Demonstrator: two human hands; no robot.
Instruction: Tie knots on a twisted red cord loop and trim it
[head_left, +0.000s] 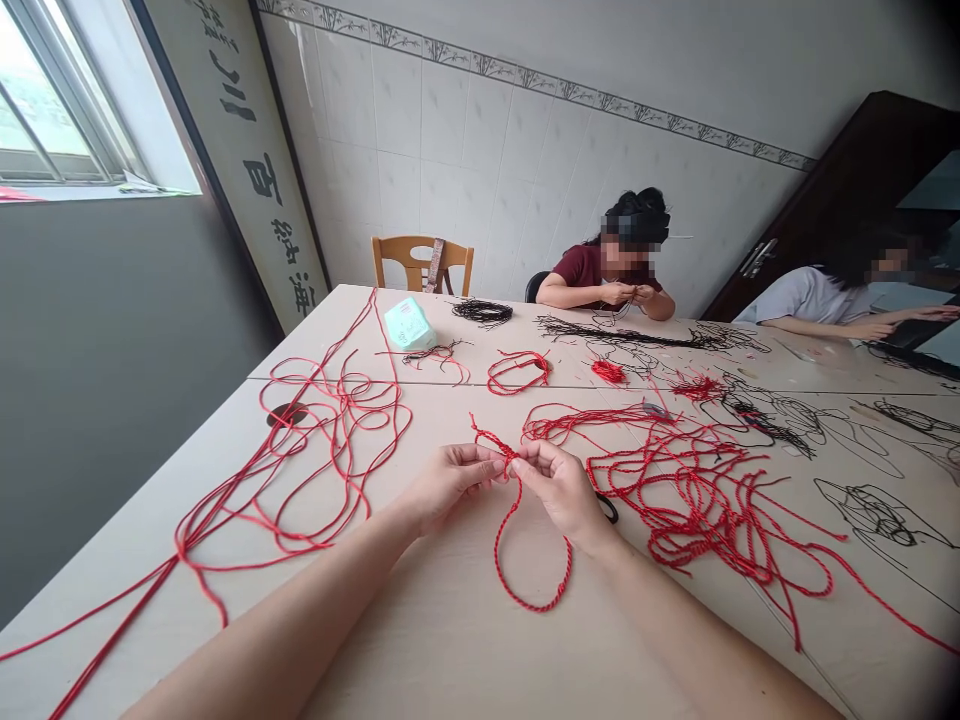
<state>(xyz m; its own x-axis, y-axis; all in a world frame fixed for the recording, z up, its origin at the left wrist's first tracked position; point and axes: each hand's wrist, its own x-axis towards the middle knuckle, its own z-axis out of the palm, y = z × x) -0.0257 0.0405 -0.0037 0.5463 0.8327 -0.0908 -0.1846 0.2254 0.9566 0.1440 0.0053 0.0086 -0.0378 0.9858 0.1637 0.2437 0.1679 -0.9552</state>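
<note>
A twisted red cord (534, 607) is pinched firmly between the thumb and fingers of the left hand (450, 485) and of the right hand (559, 490), its loop lying on the pale tabletop (442, 650) at the near side. A black handle (609, 508) is partly hidden just beside the right hand. Tangled red cords (697, 510) are heaped to the right, and long red strands (337, 420) are spread to the left. Black cords (877, 510) are laid further right, and a seated person (607, 270) is seen at the far edge.
</note>
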